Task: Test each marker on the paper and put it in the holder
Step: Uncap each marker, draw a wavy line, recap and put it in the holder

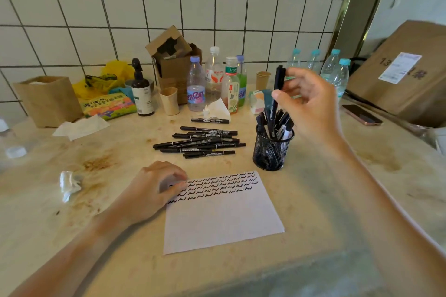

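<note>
**Marker held above the mesh holder**

The right hand (311, 103) pinches a black marker (277, 89) upright over the holder (272, 149), at two o'clock from the paper (222, 219); its lower end is lost among stored markers. The left hand (154, 188), fingers curled, rests on the paper's top-left corner, hiding some squiggles. Loose markers (200, 142) lie at twelve o'clock.
</note>
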